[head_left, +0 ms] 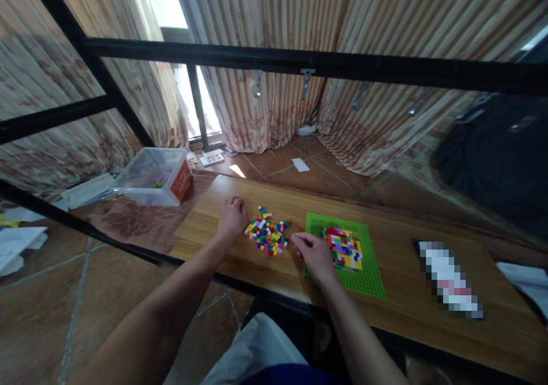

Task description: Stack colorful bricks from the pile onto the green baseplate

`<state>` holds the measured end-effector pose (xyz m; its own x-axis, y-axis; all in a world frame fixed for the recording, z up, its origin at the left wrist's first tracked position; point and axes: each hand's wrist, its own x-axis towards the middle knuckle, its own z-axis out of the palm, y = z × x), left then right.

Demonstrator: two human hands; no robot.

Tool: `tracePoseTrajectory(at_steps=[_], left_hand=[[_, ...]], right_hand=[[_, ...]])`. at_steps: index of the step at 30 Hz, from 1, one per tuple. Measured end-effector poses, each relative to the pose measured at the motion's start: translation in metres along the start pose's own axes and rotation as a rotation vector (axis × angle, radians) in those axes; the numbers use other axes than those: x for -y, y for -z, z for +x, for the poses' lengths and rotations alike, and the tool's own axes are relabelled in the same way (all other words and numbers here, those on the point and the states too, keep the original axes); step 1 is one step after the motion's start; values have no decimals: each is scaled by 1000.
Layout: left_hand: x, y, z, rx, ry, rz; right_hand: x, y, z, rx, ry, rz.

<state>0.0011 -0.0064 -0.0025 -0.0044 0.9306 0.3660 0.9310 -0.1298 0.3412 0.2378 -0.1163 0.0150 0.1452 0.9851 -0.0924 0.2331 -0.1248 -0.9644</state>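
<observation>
A heap of small coloured bricks (268,236) lies on the wooden table (411,305). My left hand (232,216) rests on the table just left of the heap, its fingers curled into a loose fist. At the heap's right edge my right hand (312,253) has its fingers pinched together; whether a brick is in them I cannot make out. To the right of that hand lies a green baseplate (363,279), and a patch of mixed coloured bricks (345,248) is built on its upper middle.
A clear plastic box (154,176) with an orange label stands on the floor beyond the table's left end. A black metal frame (299,59) crosses above the table. A blurred flat item (449,279) lies on the right of the table. Striped curtains hang behind.
</observation>
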Motion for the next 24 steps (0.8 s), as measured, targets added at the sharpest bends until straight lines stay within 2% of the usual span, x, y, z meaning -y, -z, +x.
tracePoseTrajectory(at_steps=[7,13,16,19,24], left_hand=[[0,0,0,-18,-9,2],[-1,1,0,-14,-19,7],[0,0,0,-21,-16,8],[1,-1,1,-14,-23,12],[1,-1,1,-13,-19,10]], right_hand=[[5,0,-37,-1,-16,63],[-5,31,-58,-162,27,-31],[-6,46,-62,-281,139,-102],[-4,56,-61,-343,222,-149],[-8,61,-55,-375,216,-154]])
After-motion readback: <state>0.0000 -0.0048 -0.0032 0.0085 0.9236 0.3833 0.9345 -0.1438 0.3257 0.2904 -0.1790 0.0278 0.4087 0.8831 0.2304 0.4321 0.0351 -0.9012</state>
